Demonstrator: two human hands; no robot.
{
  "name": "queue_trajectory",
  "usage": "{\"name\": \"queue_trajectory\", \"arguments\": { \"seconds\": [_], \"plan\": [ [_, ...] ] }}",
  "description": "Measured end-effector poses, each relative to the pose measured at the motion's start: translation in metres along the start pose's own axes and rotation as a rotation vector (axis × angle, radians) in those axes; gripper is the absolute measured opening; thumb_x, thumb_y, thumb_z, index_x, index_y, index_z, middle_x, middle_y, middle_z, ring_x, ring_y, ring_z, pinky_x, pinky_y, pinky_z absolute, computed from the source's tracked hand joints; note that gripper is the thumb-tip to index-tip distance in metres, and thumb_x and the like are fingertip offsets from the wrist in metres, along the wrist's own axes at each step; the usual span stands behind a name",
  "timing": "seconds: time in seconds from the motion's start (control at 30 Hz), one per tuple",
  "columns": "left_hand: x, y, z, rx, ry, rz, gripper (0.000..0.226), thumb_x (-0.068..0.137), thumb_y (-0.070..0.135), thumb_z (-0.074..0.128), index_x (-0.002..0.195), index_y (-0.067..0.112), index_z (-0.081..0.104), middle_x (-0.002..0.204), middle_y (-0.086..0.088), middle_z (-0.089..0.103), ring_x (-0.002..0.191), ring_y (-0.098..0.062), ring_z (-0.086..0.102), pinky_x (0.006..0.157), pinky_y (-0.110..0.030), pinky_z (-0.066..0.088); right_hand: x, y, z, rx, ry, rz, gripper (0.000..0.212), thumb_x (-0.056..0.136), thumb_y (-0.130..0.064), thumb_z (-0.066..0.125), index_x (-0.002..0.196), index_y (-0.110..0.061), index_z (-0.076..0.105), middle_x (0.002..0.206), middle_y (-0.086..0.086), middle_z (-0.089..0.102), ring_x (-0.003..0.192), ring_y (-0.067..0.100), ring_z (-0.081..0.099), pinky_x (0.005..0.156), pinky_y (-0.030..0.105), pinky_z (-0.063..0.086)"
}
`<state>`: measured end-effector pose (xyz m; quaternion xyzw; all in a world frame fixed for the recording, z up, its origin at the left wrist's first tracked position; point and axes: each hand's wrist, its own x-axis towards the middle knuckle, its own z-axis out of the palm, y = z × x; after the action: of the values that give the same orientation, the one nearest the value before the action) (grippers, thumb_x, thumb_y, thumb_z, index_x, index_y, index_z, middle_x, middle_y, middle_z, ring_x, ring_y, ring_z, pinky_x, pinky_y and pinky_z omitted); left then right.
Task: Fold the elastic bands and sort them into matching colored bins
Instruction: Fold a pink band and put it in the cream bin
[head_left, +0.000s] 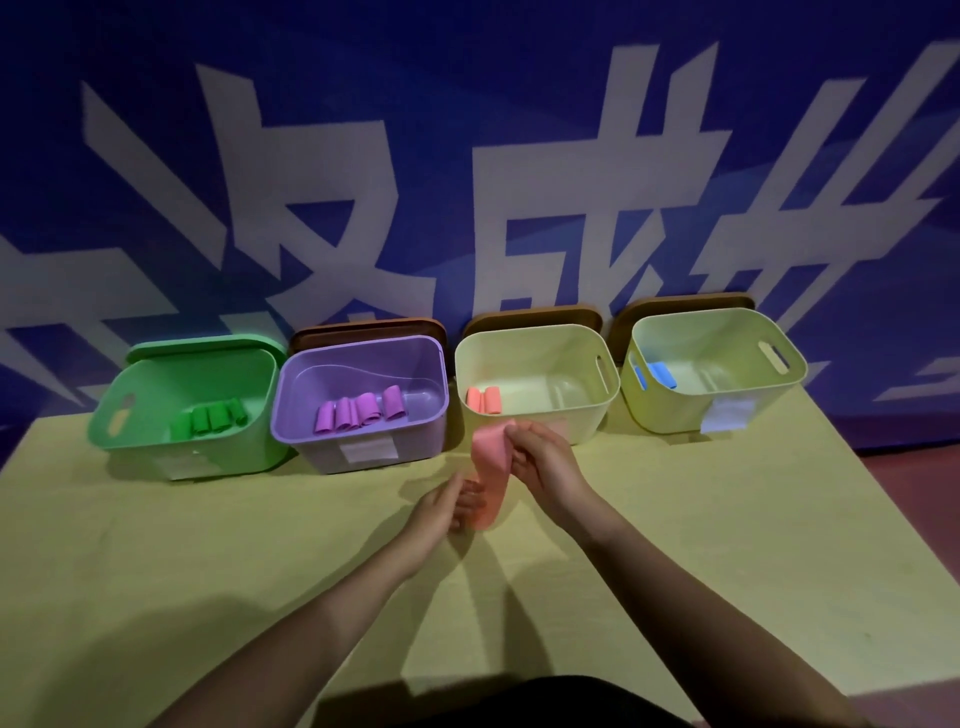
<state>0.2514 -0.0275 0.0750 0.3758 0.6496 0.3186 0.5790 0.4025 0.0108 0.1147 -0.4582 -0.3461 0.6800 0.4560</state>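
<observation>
Head view, pink band (488, 483) near-vertical, btwn left hand (441, 506), right hand (540, 457)

The single head-worn view looks forward and down (wide-angle, close) over the table (208, 545) toward the wall (467, 104).
</observation>
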Motion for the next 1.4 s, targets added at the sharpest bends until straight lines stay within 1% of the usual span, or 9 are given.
{"name": "queue_trajectory", "arguments": {
  "seconds": [0.1,0.27,0.4,0.5,0.73,0.93,1.07,1.23,1.4],
  "plan": [
    [-0.012,0.028,0.005,-0.169,0.053,0.033,0.051,0.104,0.037,0.024,0.083,0.013,0.065,0.059,0.008,0.068,0.062,-0.010,0.059,0.060,-0.022,0.041,-0.013,-0.008,0.005,0.020,-0.016,-0.039,0.012,0.094,-0.009,0.053,0.090,-0.005,0.063,0.074,0.003,0.060,0.071,0.014,0.057,0.068,0.027,0.046],
    [-0.038,0.051,0.008,-0.246,0.019,0.131,0.044,0.101,0.038,0.038,0.095,0.006,0.068,0.079,-0.010,0.067,0.076,-0.020,0.062,0.071,-0.031,0.048,-0.029,-0.019,0.009,0.003,-0.051,-0.108,0.016,0.093,-0.009,0.054,0.081,-0.006,0.064,0.069,0.003,0.060,0.066,0.014,0.054,0.063,0.027,0.043],
    [-0.054,0.060,0.013,-0.157,0.086,0.205,0.025,0.099,0.022,0.047,0.082,0.010,0.061,0.068,-0.005,0.055,0.064,-0.017,0.052,0.060,-0.026,0.041,-0.043,-0.029,0.009,-0.084,-0.106,-0.163,0.017,0.093,-0.002,0.049,0.079,-0.004,0.058,0.067,0.001,0.057,0.064,0.010,0.052,0.058,0.019,0.041],
    [-0.063,0.062,0.011,-0.168,0.118,0.188,0.024,0.098,0.020,0.048,0.079,0.008,0.055,0.065,-0.003,0.048,0.060,-0.016,0.047,0.060,-0.027,0.037,-0.050,-0.037,0.007,-0.216,-0.082,-0.247,0.019,0.095,-0.014,0.053,0.077,-0.013,0.057,0.067,-0.007,0.054,0.067,0.009,0.048,0.061,0.021,0.036],
    [-0.083,0.078,0.017,-0.347,0.050,0.204,0.032,0.100,0.028,0.043,0.085,0.013,0.067,0.076,-0.001,0.064,0.068,-0.013,0.056,0.066,-0.027,0.042,-0.062,-0.057,0.004,-0.326,-0.031,-0.379,0.012,0.094,-0.012,0.057,0.093,-0.006,0.067,0.079,-0.008,0.064,0.073,0.004,0.055,0.064,0.015,0.041],
    [-0.091,0.085,0.015,-0.210,0.065,0.432,0.011,0.092,0.017,0.060,0.097,0.013,0.068,0.086,0.003,0.068,0.076,-0.001,0.062,0.068,-0.017,0.047,-0.071,-0.062,0.010,-0.380,-0.078,-0.419,0.013,0.091,-0.003,0.059,0.086,-0.008,0.069,0.074,-0.008,0.066,0.072,0.003,0.058,0.066,0.015,0.045],
    [-0.092,0.087,0.010,-0.137,0.120,0.549,0.009,0.089,0.007,0.063,0.086,0.014,0.067,0.082,0.001,0.067,0.072,-0.002,0.059,0.068,-0.017,0.047,-0.073,-0.059,0.012,-0.457,-0.044,-0.432,0.013,0.087,-0.001,0.062,0.089,-0.012,0.070,0.082,-0.001,0.069,0.081,0.009,0.062,0.073,0.020,0.048],
    [-0.096,0.091,0.000,0.022,0.141,0.638,0.010,0.091,0.013,0.061,0.084,0.018,0.066,0.081,0.004,0.066,0.076,-0.001,0.060,0.072,-0.017,0.048,-0.078,-0.060,0.018,-0.339,-0.010,-0.427,0.026,0.086,0.000,0.065,0.105,-0.018,0.062,0.072,0.001,0.065,0.072,0.007,0.063,0.071,0.020,0.050],
    [-0.108,0.106,-0.008,0.030,0.172,0.710,0.017,0.092,0.011,0.059,0.081,0.023,0.063,0.078,0.009,0.064,0.072,0.005,0.058,0.067,-0.010,0.045,-0.079,-0.066,0.024,-0.523,-0.009,-0.512,0.013,0.086,-0.009,0.067,0.081,-0.020,0.069,0.082,-0.005,0.062,0.080,0.008,0.059,0.072,0.030,0.049]
  ]
}}
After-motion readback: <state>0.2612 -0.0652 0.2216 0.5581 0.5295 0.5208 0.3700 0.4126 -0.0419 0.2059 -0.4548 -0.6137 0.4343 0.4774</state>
